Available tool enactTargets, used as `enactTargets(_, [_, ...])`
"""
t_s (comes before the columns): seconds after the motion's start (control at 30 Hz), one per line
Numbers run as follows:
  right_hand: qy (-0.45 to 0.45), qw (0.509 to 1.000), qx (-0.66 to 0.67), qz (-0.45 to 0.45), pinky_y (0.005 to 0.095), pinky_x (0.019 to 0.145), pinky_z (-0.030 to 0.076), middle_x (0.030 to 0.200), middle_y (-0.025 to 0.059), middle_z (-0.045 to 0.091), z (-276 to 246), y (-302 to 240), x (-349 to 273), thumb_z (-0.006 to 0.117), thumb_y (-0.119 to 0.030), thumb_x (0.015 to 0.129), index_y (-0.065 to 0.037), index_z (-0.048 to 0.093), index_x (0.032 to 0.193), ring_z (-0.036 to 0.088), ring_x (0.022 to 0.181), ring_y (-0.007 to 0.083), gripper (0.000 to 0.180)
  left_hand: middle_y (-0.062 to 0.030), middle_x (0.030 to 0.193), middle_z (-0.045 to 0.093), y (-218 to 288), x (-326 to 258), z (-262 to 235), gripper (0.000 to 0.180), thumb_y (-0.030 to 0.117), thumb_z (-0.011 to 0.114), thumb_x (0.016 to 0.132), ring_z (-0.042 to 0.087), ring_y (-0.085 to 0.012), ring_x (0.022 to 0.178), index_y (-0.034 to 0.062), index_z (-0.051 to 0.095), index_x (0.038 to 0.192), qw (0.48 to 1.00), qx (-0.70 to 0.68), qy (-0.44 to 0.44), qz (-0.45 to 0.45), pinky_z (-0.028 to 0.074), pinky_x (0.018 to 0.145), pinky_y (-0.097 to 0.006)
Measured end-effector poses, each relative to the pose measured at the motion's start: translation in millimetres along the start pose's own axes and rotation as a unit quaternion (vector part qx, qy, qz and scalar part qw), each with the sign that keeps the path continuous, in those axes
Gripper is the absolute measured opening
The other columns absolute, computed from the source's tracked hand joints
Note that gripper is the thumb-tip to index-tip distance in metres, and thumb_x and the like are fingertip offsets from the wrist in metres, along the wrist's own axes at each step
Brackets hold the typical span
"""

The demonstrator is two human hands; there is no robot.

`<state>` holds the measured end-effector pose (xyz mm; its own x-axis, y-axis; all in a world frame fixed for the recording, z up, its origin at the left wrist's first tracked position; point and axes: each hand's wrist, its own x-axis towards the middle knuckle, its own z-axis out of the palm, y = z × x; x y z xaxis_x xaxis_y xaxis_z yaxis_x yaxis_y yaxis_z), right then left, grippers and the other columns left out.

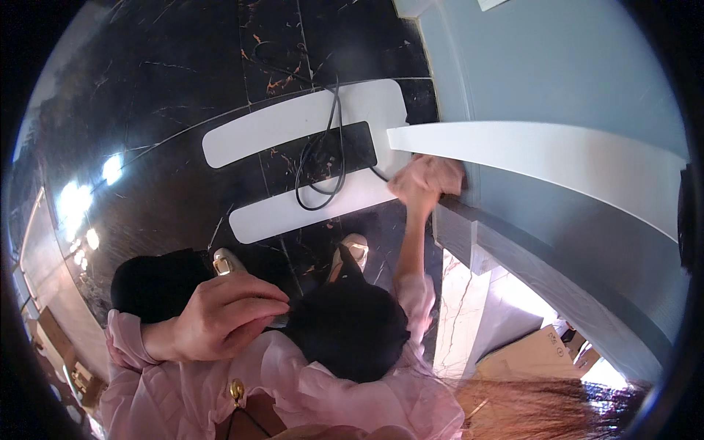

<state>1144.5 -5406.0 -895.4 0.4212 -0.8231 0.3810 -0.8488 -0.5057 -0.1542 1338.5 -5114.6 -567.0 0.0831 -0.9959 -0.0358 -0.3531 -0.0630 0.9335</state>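
My left hand [233,315] hovers over my lap, its fingers bent and pressed together against the thumb; nothing shows between them. Stretched out ahead, my right hand [427,178] is smeared by motion, so its fingers and anything in them cannot be made out. It is low beside the white post [528,147] of a stand, close to where the post meets its base. That flat white U-shaped base [271,126] lies on the floor, its two prongs pointing left. A black cable [342,147] lies in loops across both prongs.
Dark veined tiles [169,95] cover the floor. A grey-blue panel [557,73] rises on the right, with a ledge [557,286] below it. Cardboard boxes [524,363] stand at the lower right, and more cartons [55,337] at the far left. My shoes [355,249] are behind the base.
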Motion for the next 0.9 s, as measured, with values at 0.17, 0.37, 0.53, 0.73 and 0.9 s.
enactTargets(0.17, [-0.109, 0.981, -0.133, -0.084, 0.0484, 0.095, 0.032, 0.105, 0.027, 0.055, 20.2, -36.2, -27.2, 0.049, -0.027, 0.082, 0.009, 0.049, 0.113, 0.047, 0.107, 0.039, 0.048, -0.0118, 0.097, 0.061, -0.6, -0.2, -1.7, 0.023, -0.004, 0.064, 0.071, 0.063, -0.0227, 0.079, 0.0022, 0.062, 0.093, 0.999, 0.019, 0.017, -0.022, 0.051, 0.064, -0.031])
enactTargets(0.37, [-0.264, 0.929, 0.251, -0.064, 0.0301, 0.085, 0.043, 0.09, 0.0125, 0.063, -33.6, -72.5, -73.4, 0.056, -0.014, 0.079, 0.001, 0.063, 0.093, 0.058, 0.091, 0.0195, 0.021, -0.0119, 0.097, 0.061, -0.7, 6.5, -1.4, 0.024, -0.004, 0.064, 0.071, 0.063, -0.023, 0.079, 0.0029, 0.062, 0.094, 1.0, 0.018, 0.017, -0.016, 0.051, 0.064, -0.031])
enactTargets(0.53, [-0.073, 0.836, 0.469, 0.275, 0.0314, 0.08, 0.045, 0.088, 0.0075, 0.062, -99.8, -26.7, -40.8, 0.053, -0.011, 0.08, -0.001, 0.062, 0.076, 0.056, 0.086, 0.0163, 0.014, -0.012, 0.097, 0.062, -0.4, 14.4, -1.2, 0.024, -0.004, 0.063, 0.072, 0.063, -0.0236, 0.079, 0.003, 0.062, 0.094, 1.0, 0.016, 0.017, -0.018, 0.051, 0.064, -0.031])
enactTargets(0.73, [-0.08, 0.991, 0.109, 0.026, 0.041, 0.085, 0.042, 0.115, 0.0153, 0.049, -89.2, 16.4, 17.6, 0.055, -0.016, 0.075, -0.002, 0.05, 0.111, 0.048, 0.105, 0.0321, 0.039, -0.0124, 0.097, 0.061, -4.7, 18.0, 1.7, 0.025, -0.006, 0.061, 0.073, 0.063, -0.024, 0.08, 0.0032, 0.062, 0.096, 0.999, 0.031, 0.008, -0.029, 0.052, 0.065, -0.031])
enactTargets(0.9, [-0.189, 0.98, 0.008, -0.062, 0.0439, 0.08, 0.046, 0.116, 0.0128, 0.049, -77.1, -29.9, -46.3, 0.061, -0.018, 0.071, -0.01, 0.054, 0.115, 0.046, 0.109, 0.0371, 0.045, -0.0124, 0.098, 0.061, -8.6, 17.5, 3.2, 0.027, -0.005, 0.061, 0.072, 0.062, -0.0232, 0.081, 0.0037, 0.061, 0.098, 0.999, 0.031, 0.014, -0.036, 0.052, 0.066, -0.031])
